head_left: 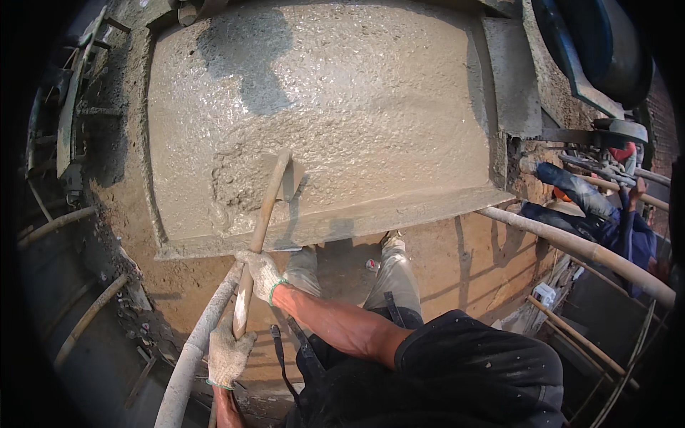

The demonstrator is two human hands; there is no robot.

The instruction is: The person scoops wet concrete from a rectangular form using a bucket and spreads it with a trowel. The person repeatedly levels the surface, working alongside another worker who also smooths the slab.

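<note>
Both my hands wear pale knit work gloves and grip the wooden handle of a hoe (265, 210). My right hand (262, 276) wraps the handle partway along it, beside the tip of a thick bamboo pole (203, 328). Closer to my body, my left hand (230, 354) is closed around the handle's end. The hoe's blade is at the wet concrete (342, 107), partly hidden behind the handle. This grey concrete fills a shallow rectangular trough (399, 214); a rough, lumpy patch lies around the blade, and the rest is smoother.
My legs (389, 274) stand at the trough's near edge on a brown platform (442, 278). Bamboo poles slope on both sides, including a long one (585, 250) at right. Beyond it is another person (631, 235) in dark blue. Dark machinery (606, 57) stands at upper right.
</note>
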